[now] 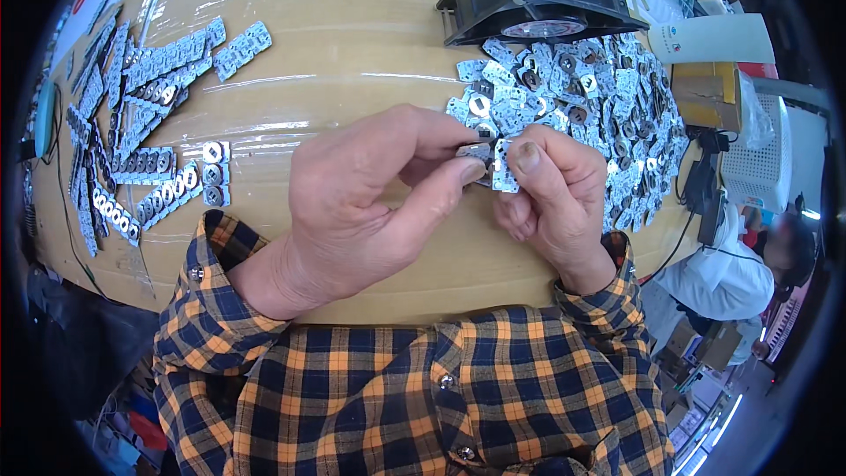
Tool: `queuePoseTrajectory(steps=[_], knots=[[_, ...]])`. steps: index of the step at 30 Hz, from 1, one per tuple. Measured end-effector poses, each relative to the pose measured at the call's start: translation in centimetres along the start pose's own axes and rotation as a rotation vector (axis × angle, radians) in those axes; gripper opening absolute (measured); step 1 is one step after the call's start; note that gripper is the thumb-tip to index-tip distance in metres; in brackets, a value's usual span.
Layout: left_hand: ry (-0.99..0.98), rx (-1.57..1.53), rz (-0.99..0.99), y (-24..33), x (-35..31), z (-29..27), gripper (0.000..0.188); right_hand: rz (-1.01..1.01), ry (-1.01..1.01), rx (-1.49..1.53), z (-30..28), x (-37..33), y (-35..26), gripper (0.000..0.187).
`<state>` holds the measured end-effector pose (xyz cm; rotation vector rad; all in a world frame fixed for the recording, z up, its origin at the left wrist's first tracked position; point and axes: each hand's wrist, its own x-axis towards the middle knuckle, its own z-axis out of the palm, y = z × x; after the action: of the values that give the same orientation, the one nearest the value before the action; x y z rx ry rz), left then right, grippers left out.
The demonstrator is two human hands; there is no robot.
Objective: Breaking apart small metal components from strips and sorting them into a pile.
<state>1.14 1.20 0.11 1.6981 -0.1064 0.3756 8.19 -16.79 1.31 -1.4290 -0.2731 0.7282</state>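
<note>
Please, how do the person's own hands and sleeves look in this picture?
The bare left hand and bare right hand wear no gloves. The checked fabric sleeves are dark navy and orange; the left cuff has a round, shiny button.

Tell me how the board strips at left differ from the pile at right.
The board strips are mostly long, several units joined; the pile is mostly short pieces. The board strips spread loosely; the pile is a dense jumble. Both lie on the tabletop and include round parts.
</note>
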Motion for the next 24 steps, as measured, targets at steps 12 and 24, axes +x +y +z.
queuePoseTrajectory(steps=[12, 24], knots=[[0.031, 0.044, 0.021, 0.0, 0.2, -0.2, 0.02, 0.116, 0.019, 0.211, -0.1, 0.9, -0.3, 0.032], [-0.025, 0.061, -0.043, -0.5, 0.6, 0.3, 0.016, 0.028, -0.005, -0.105, -0.2, 0.5, -0.3, 0.032]])
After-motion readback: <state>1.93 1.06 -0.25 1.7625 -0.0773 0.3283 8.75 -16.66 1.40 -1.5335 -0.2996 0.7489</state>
